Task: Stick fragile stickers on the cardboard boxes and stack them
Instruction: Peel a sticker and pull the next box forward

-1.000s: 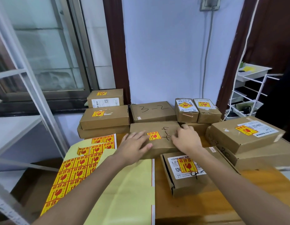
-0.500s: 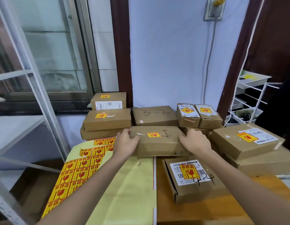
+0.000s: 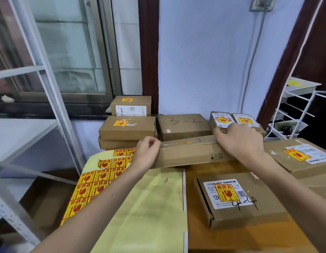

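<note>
- Against the pale wall behind the worktop, a flat box marked "3-2" sits directly behind the one I hold, with two small stickered boxes at its right, partly hidden by my right hand.
- At left, three boxes stand stacked by the window, the top two bearing fragile stickers.
- At right, a large stickered box lies just beside my right wrist; a white wire rack stands beyond it.
- Near me, a box marked "4-4", stickered on its white label, rests on the worktop beside a yellow backing sheet and a sheet of fragile stickers.
- The flat cardboard box is lifted clear above the worktop, its front side facing me, a fragile sticker seen edge-on on top.
- My left hand is clamped on its left end; my right hand grips its right end from above.
</note>
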